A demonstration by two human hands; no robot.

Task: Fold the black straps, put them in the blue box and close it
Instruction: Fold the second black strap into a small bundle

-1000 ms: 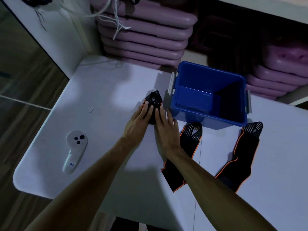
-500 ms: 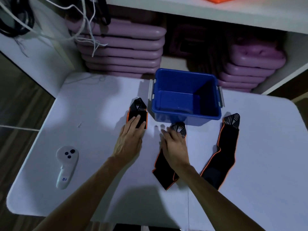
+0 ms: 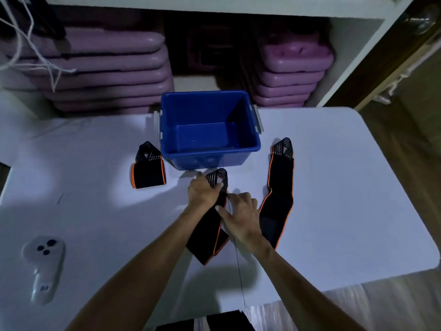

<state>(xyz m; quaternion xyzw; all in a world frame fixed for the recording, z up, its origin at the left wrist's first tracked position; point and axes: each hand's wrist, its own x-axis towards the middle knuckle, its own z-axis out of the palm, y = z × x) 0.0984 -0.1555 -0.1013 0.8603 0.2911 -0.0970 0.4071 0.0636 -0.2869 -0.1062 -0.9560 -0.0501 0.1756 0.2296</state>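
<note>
The open blue box [image 3: 210, 154] stands empty at the back middle of the white table. A folded black strap with orange edging [image 3: 148, 172] lies just left of the box. A second strap [image 3: 207, 232] lies unfolded in front of the box. My left hand [image 3: 201, 193] grips its striped top end, thumb hooked over it. My right hand [image 3: 241, 217] pinches the same strap's edge a little lower, fingers curled. A third strap [image 3: 279, 189] lies stretched out flat to the right of my right hand, untouched.
A white handheld controller [image 3: 45, 266] lies near the table's left front edge [image 3: 78, 309]. Stacks of purple lids or trays [image 3: 107, 72] fill the shelf behind the box. White cords [image 3: 35, 51] hang at the top left. The table's right corner [image 3: 424, 247] drops off to the floor.
My left hand left the folded strap and came over to the middle strap's top end. My right hand shifted down the same strap. The camera view shifted, so the box appears centred.
</note>
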